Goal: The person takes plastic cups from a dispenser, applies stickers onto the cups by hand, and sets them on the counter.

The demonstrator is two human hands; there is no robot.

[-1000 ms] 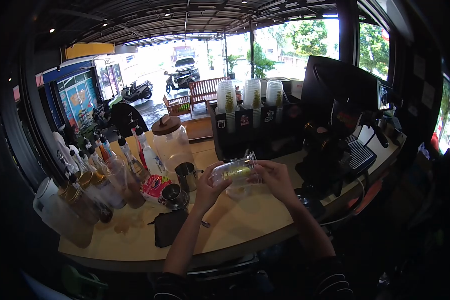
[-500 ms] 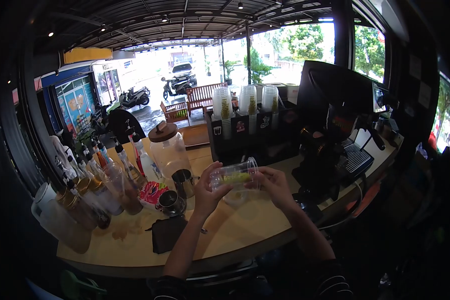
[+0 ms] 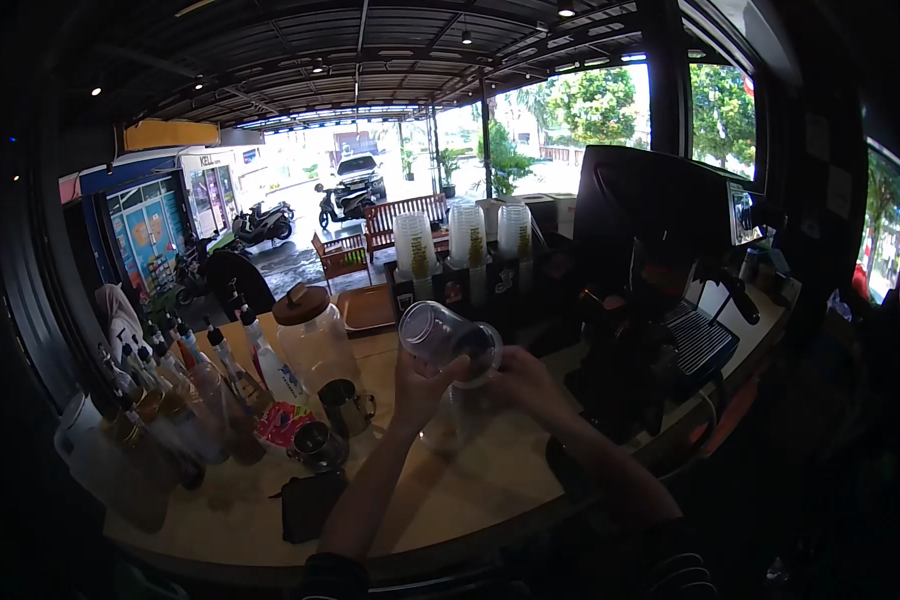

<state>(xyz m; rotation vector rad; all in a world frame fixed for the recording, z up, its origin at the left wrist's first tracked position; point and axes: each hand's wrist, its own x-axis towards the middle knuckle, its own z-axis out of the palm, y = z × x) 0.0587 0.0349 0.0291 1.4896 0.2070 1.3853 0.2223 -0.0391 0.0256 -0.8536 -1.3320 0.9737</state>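
A clear plastic cup (image 3: 440, 332) is tilted in the air above the counter, its rim towards the lower right. My left hand (image 3: 422, 392) is closed around the cup's underside, with the thumb near the rim. My right hand (image 3: 526, 382) has its fingers at the rim on the right side, seemingly pinching it; the fingertips are partly hidden. Beneath the hands, a blurred see-through shape (image 3: 448, 428) stands on the counter, too dim to name. Left of my left hand are a metal pitcher (image 3: 347, 408) and a second metal cup (image 3: 320, 445).
Stacks of plastic cups (image 3: 467, 238) stand in a black holder ahead. A lidded jar (image 3: 315, 350), syrup bottles (image 3: 225, 360), a pink packet (image 3: 282, 425) and a dark cloth (image 3: 310, 508) are on the left. An espresso machine (image 3: 640, 340) occupies the counter's right side.
The cup has turned from lying level to tilted, its base raised at upper left and its rim lowered. Both hands have shifted slightly with it. My view has tilted upward a little.
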